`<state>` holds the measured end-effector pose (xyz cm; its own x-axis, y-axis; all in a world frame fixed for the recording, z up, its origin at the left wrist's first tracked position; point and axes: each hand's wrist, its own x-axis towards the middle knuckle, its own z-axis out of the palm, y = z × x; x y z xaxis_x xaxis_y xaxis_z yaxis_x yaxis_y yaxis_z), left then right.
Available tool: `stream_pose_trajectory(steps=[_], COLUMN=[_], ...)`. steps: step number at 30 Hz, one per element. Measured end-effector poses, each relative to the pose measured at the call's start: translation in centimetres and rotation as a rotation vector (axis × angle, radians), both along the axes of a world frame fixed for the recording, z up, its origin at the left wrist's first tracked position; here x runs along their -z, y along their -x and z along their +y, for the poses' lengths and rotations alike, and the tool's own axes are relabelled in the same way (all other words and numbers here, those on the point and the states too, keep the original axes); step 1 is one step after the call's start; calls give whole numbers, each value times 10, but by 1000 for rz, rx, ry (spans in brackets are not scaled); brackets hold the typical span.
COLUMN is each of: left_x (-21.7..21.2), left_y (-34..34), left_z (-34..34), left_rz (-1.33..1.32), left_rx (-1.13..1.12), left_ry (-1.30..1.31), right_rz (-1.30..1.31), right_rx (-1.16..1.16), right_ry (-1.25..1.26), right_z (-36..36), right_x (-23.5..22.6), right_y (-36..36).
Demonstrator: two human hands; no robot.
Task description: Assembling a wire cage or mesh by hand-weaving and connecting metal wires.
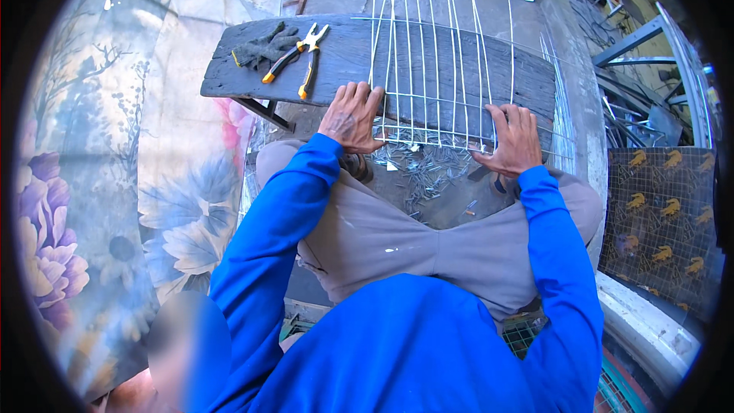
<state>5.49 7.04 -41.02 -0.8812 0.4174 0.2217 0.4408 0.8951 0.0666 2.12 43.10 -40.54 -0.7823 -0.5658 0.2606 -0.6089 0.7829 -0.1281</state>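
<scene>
Head view: both hands' fingers spread flat on wire grid (436, 53), far rods cut off.

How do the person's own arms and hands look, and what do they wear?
Both arms wear long bright blue sleeves, plain and without markings, that end at the wrists. The left hand and the right hand are bare: no gloves, no rings or watch visible. The back of the left hand shows a dark mark, perhaps a tattoo.
</scene>
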Motion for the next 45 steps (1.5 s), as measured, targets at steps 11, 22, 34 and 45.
stream_pose_trajectory(steps=[11, 22, 34, 45], left_x=[4, 27, 43, 22], left_y=[-15, -26, -16, -27], left_z=[-4, 27, 27, 41], left_rz=[-87, -141, 72, -98], left_rx=[-58, -166, -95, -189], left_ry=[-45, -94, -159, -130], right_rz=[-135, -108, -128, -76], right_rx=[98, -4, -33, 26], right_ry=[-257, -226, -12, -85], right_z=[-22, -161, -150, -152], right_x=[-34, 0, 5, 8], right_y=[-18, -24, -15, -29])
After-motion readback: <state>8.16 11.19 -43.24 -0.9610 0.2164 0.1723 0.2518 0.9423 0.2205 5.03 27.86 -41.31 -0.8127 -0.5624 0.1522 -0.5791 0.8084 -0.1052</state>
